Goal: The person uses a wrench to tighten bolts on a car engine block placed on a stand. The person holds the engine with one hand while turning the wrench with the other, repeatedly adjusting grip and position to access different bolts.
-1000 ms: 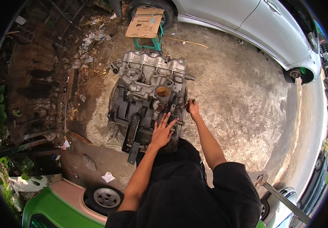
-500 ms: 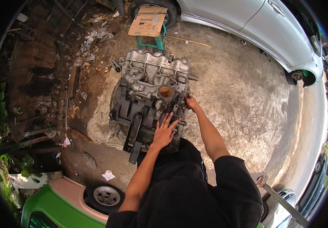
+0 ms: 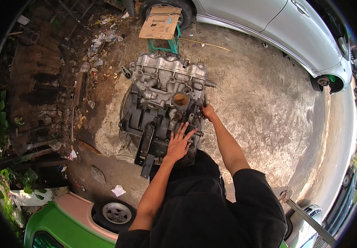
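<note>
The engine (image 3: 155, 94) sits on the ground (image 3: 261, 124) before me. My left hand (image 3: 178, 144), released with fingers spread, rests on its near part. My right hand (image 3: 208, 112) curls at its right side; I cannot tell whether it grasps anything. Beyond the engine is a stool (image 3: 173, 44).

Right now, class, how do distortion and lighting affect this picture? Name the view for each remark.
Head view: fisheye distortion bows the lower edge of the silver car; head view: the concrete floor looks brightly lit right of the car engine; head view: the black short-sleeved shirt shows little detail.
</note>
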{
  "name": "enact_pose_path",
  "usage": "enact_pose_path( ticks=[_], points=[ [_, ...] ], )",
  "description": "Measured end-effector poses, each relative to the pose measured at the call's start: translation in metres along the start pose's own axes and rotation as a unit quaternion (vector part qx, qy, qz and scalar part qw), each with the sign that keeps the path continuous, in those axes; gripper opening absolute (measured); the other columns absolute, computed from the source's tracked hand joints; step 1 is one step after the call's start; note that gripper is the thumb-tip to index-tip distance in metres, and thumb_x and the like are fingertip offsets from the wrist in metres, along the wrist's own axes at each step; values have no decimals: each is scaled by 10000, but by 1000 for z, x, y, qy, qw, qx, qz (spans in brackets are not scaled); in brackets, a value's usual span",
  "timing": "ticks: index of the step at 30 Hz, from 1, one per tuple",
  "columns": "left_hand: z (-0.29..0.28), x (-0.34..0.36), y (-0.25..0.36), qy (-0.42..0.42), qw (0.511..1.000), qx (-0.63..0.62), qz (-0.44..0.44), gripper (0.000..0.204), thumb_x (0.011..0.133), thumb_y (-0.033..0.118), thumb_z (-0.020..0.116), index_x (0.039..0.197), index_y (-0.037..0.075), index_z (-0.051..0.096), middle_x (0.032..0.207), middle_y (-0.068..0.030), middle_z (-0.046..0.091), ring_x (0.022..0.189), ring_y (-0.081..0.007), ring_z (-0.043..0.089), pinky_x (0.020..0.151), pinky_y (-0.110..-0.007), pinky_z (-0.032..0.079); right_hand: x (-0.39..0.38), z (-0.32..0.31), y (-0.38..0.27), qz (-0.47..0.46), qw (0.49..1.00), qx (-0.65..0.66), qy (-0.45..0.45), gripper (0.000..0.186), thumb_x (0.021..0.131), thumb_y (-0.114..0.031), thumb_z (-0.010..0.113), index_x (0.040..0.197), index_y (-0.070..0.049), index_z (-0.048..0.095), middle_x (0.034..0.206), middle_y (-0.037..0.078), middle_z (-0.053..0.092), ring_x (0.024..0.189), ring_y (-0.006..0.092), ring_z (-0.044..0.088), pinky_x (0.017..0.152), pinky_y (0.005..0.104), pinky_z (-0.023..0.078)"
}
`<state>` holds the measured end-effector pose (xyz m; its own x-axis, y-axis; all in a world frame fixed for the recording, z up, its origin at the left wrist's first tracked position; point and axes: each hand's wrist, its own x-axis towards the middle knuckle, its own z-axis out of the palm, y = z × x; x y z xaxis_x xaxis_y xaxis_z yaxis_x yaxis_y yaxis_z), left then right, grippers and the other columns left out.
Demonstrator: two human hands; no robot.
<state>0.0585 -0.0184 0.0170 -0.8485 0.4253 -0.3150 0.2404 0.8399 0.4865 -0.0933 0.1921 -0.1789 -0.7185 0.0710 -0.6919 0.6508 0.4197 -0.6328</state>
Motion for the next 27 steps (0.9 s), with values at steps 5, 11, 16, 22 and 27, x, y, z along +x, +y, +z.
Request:
enact_pose_path(
  ticks=[5, 11, 16, 22, 27],
  points=[
    [-1, 0, 1, -2, 1000, 0, -1, 742, 936, 180, 670, 1540, 398, 298, 1677, -47, 59, 1544, -265, 80, 1193, -622, 199, 9, -2, 9, 10, 999, 47, -12, 489, 949, -376, 667, 1074, 95, 627, 922, 258, 703, 735, 328, 720, 607, 420, 560],
    [0, 0, 1, 4, 1000, 4, 2, 750, 933, 180, 674, 1540, 403, 295, 1677, -43, 61, 1544, -262, 83, 1196, -619, 195, 3, -7, -2, 11, 999, 42, -19, 468, 947, -373, 678, 1034, 85, 645, 850, 232, 706, 668, 297, 714, 569, 405, 543],
    [1, 0, 0, -2, 1000, 9, -3, 760, 926, 185, 682, 1539, 409, 293, 1676, -37, 69, 1544, -252, 86, 1203, -609, 189, -29, -4, -19, 12, 997, 56, 43, 462, 942, -369, 668, 1025, 84, 640, 826, 246, 699, 655, 335, 706, 568, 428, 542],
    [3, 0, -1, 11, 1000, 9, 1, 769, 916, 174, 689, 1539, 402, 301, 1673, -44, 92, 1542, -253, 99, 1203, -602, 185, -101, 9, -25, -161, 970, -16, 182, 373, 928, -259, 654, 1047, 89, 592, 882, 316, 651, 849, 449, 657, 727, 504, 516],
    [2, -1, 1, 18, 1000, -9, 3, 768, 907, 166, 691, 1539, 390, 316, 1672, -50, 100, 1543, -257, 103, 1199, -600, 181, -152, 36, 2, -320, 929, -23, 185, 288, 970, -174, 594, 1079, 62, 472, 828, 275, 599, 775, 488, 594, 692, 538, 464]
  ],
)
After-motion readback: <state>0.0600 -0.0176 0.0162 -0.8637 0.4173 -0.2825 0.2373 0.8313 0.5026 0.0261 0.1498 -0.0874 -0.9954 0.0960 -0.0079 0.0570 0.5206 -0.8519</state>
